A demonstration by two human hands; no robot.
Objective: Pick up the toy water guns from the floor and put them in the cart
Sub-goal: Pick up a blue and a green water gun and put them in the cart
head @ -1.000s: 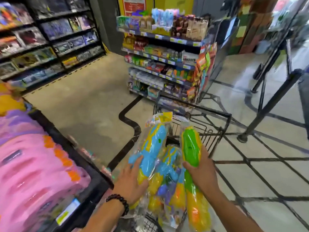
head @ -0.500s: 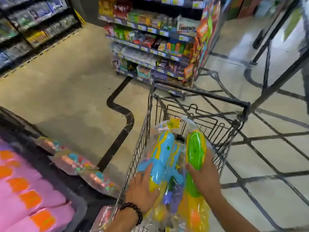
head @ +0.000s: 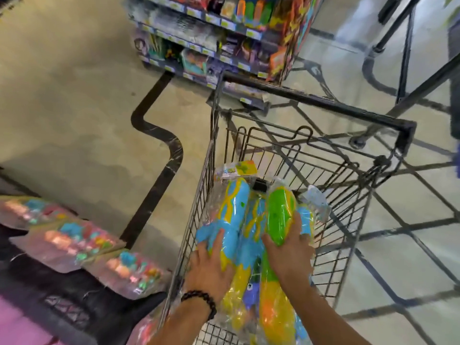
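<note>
A bundle of toy water guns in clear plastic bags sits inside the wire shopping cart (head: 323, 103). The blue-and-yellow water gun (head: 232, 210) is on the left, and my left hand (head: 211, 267) grips its lower body. On the right is the green-and-yellow water gun (head: 280, 215), which my right hand (head: 290, 252) holds around its middle. More bagged guns lie between and under these two, partly hidden. Both forearms reach in over the cart's near end.
A low black shelf (head: 74, 307) at the left carries bagged colourful toys (head: 67, 240). A stocked display rack (head: 224, 41) stands just beyond the cart. Black metal stand legs (head: 398, 70) rise at the right. A black line curves over the beige floor (head: 74, 108).
The view has tilted down and the cart now fills the middle. Both hands have lowered the bundle of water guns deeper into the cart basket, keeping their grips.
</note>
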